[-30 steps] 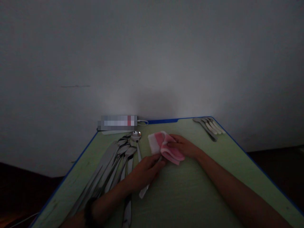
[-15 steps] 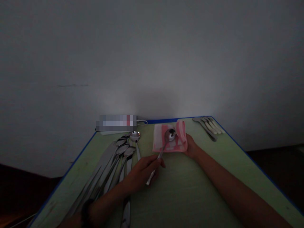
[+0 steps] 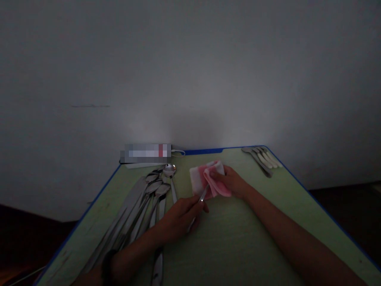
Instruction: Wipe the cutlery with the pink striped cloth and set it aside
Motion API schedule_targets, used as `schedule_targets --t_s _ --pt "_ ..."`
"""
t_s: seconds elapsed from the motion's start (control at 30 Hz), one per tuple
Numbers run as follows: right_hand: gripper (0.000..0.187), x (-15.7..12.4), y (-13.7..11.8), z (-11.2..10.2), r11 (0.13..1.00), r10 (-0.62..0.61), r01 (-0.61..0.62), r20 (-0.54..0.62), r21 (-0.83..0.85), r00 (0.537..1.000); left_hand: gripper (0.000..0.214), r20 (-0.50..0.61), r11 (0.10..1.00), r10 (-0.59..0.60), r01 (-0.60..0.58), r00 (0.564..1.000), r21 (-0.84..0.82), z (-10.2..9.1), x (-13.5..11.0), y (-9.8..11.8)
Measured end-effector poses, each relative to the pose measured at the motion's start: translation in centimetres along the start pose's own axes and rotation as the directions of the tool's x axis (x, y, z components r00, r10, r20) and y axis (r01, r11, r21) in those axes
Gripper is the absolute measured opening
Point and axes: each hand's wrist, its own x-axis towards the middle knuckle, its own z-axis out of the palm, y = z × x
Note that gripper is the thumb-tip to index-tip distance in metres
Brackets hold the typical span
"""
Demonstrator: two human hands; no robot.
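My left hand (image 3: 181,216) is closed round the handle of a metal spoon (image 3: 202,195) near the middle of the green table (image 3: 232,246). The spoon's bowl is hidden inside a pink and white cloth (image 3: 205,180). My right hand (image 3: 232,182) grips that cloth, folded over the bowl, just right of the spoon. The room is dim.
A fan of several long metal spoons (image 3: 143,202) lies on the left part of the table. A few pieces of cutlery with pale handles (image 3: 262,157) lie at the far right corner. A flat box (image 3: 145,154) sits at the far left edge by the wall.
Half a second ago the cloth lay open with the spoon's bowl showing on it. My right hand has folded the cloth back over the bowl and drawn it nearer.
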Motion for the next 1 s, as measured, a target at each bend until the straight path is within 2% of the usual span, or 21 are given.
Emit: schedule_targets --t_s 0.13,0.27,0.4,0.5,0.57,0.67,0.8,1.0 --pt "0.031 0.04 -0.14 -0.03 0.998 -0.003 0.002 -0.021 -0.068 1.0 0.036 0.012 0.999 0.012 -0.013 1.0 0.03 0.0 -0.08 0.05" --pt "0.031 -0.03 -0.41 0.23 0.999 0.021 -0.023 -0.058 -0.036 0.998 0.037 0.015 1.0 0.022 -0.022 1.0 0.018 -0.05 -0.14 0.24" --pt "0.03 0.17 -0.48 0.26 0.989 0.056 -0.042 -0.094 0.142 0.994 0.038 -0.019 1.0 0.008 -0.008 1.0 -0.018 -0.05 -0.08 0.34" --pt "0.031 0.39 -0.45 -0.01 0.943 0.092 -0.071 -0.049 0.326 0.995 0.037 -0.036 1.0 -0.009 0.008 0.999 -0.027 -0.05 0.01 0.26" --pt "0.027 0.41 -0.36 -0.18 0.926 0.121 -0.108 -0.014 0.363 0.993 0.036 -0.025 0.999 -0.022 0.021 0.999 -0.029 -0.02 0.06 0.18" --pt "0.019 0.28 -0.11 -0.23 0.96 0.119 -0.106 -0.032 0.258 0.992 0.036 -0.023 1.0 -0.022 0.022 1.0 -0.003 0.06 0.09 0.15" --pt "0.027 0.15 0.21 -0.04 0.999 0.006 -0.004 -0.035 0.048 0.999 0.035 0.002 0.999 0.006 -0.006 1.0 0.047 0.17 0.01 0.47" --pt "0.036 0.09 0.41 0.27 0.96 -0.125 0.09 -0.118 -0.265 0.985 0.036 -0.009 0.993 0.015 -0.014 1.0 0.118 0.2 0.01 0.56"
